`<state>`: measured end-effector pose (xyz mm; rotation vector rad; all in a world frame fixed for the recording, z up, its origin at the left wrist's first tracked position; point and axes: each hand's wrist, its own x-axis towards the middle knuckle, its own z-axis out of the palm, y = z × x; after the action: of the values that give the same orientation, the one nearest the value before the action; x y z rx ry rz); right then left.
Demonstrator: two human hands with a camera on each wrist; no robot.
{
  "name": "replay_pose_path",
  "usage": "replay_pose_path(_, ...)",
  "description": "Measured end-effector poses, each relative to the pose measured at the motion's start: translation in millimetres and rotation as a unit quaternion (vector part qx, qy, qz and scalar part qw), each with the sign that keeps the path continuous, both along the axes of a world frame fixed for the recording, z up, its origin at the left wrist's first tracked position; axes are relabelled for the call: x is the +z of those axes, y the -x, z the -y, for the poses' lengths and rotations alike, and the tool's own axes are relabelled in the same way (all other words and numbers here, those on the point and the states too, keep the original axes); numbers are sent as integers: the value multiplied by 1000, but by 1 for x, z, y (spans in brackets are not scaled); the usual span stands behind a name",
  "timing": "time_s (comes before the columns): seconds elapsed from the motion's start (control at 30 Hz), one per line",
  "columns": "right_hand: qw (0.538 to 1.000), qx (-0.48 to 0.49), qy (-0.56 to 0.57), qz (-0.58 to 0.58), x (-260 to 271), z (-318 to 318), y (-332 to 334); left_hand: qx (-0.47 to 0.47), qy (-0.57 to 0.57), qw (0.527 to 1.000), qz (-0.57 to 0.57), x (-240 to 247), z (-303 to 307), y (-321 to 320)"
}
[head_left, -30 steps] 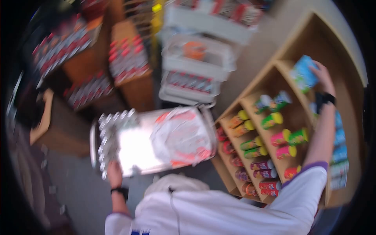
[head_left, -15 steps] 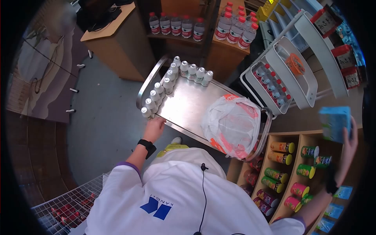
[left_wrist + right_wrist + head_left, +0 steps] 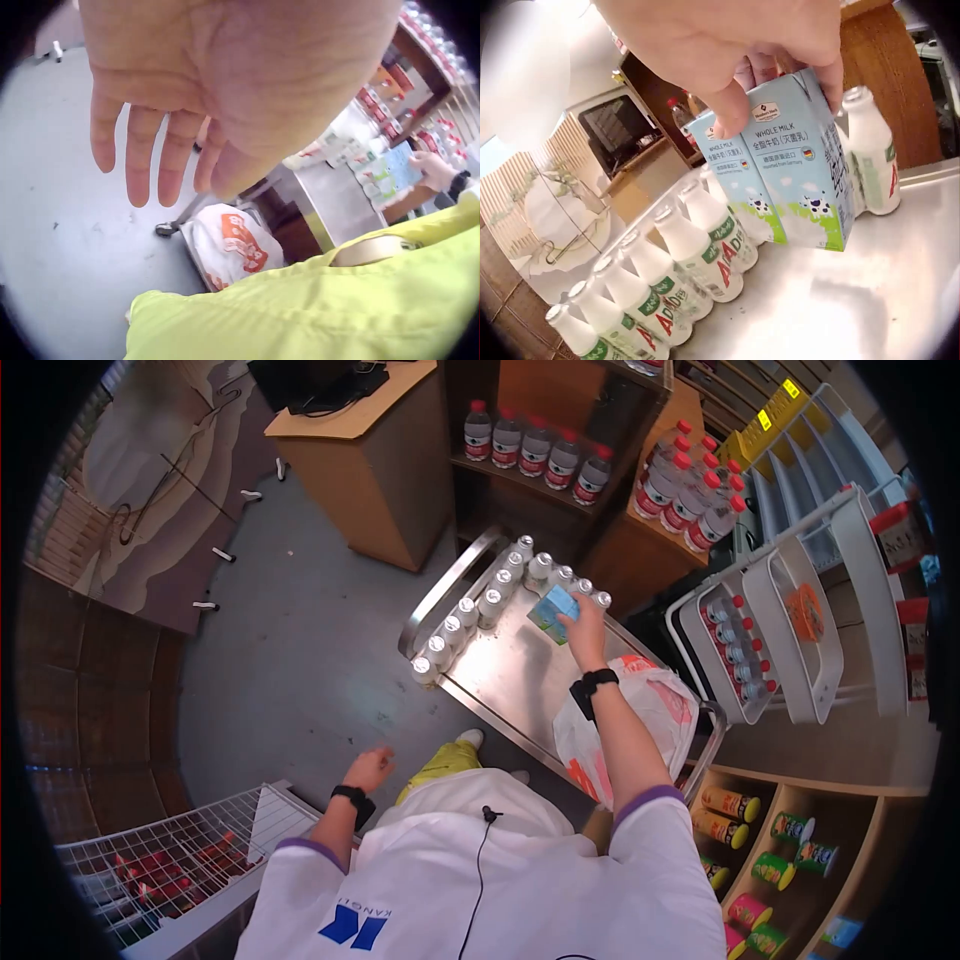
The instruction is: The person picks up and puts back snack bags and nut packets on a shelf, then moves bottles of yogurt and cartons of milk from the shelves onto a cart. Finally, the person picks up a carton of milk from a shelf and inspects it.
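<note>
Two blue milk cartons (image 3: 795, 165) hang upright side by side from my right hand (image 3: 735, 45), whose thumb and fingers grip their tops. In the head view the right hand (image 3: 585, 635) holds the cartons (image 3: 552, 616) over the metal cart top (image 3: 490, 680), close to the corner of the bottle rows. White bottles (image 3: 466, 612) stand along the cart's left and far edges. My left hand (image 3: 370, 770) is off the cart, above the floor; the left wrist view shows that hand (image 3: 217, 90) with fingers extended and nothing in them.
A white and red plastic bag (image 3: 650, 710) lies on the cart's right end. The shelf (image 3: 870, 830) with colourful cans stands at lower right, a wire basket (image 3: 190, 860) at lower left. Red-capped water bottles (image 3: 535, 448) stand beyond the cart, beside a white tiered rack (image 3: 790, 630).
My right hand has brought the cartons from the shelf at the right to above the cart. My left hand has left the cart's near edge and moved back toward the body.
</note>
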<state>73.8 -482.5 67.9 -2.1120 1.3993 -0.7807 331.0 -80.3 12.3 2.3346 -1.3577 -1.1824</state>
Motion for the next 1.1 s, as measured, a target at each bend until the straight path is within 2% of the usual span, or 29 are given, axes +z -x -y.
replay_pose_path(0.07,1000,-3,-17,-10,-16,9,-22,80,-8,997,4,-11,-36,-14)
replay_pose_path(0.2,998,-33,-9,-56,-39,24,-54,181,-95,979,16,-32,-100,-25)
replay_pose_path(0.27,997,-38,-26,-64,-47,26,-61,258,-148,953,-48,-65,-139,-25)
replay_pose_path(0.33,990,-27,-4,-136,-50,26,-65,240,-171,954,-50,-66,-152,-18)
replay_pose_path(0.4,991,-23,-6,-133,-53,25,-69,211,-192,957,-52,-56,-140,-17)
replay_pose_path(0.47,993,-3,-7,-121,-56,26,-68,253,-209,936,-124,-37,-114,-15)
replay_pose_path(0.6,998,18,35,-52,-17,10,-51,154,-164,966,-130,-54,-70,-35)
replay_pose_path(0.67,999,9,-26,35,-18,-3,-31,166,-124,972,-112,-72,-46,-45)
replay_pose_path(0.7,994,3,-37,100,-29,-13,-18,122,-116,982,-88,-99,-46,-63)
replay_pose_path(0.73,985,-18,-66,158,-19,-33,1,67,-100,990,-68,-133,-31,-75)
replay_pose_path(0.77,981,-18,-120,150,11,-51,27,62,-108,985,-120,-121,-2,-71)
replay_pose_path(0.83,989,-29,-117,85,44,-79,94,17,-151,969,-193,-85,53,-50)
replay_pose_path(0.87,989,-41,-127,71,69,-94,126,98,-206,951,-207,-150,50,-64)
replay_pose_path(0.9,988,-87,-109,66,89,-108,161,60,-228,952,-193,-167,71,-61)
replay_pose_path(0.97,982,-155,-20,110,133,-147,229,-119,-233,954,-146,-178,114,-38)
replay_pose_path(1.0,978,-187,11,92,173,-169,259,-205,-228,944,-118,-192,129,-29)
replay_pose_path(1.03,962,-253,-7,105,196,-190,291,-295,-222,925,-91,-213,142,-24)
replay_pose_path(1.07,946,-292,19,138,251,-217,305,-384,-213,896,-63,-234,153,-20)
replay_pose_path(1.1,929,-327,68,159,277,-240,331,-457,-201,865,-45,-254,165,-16)
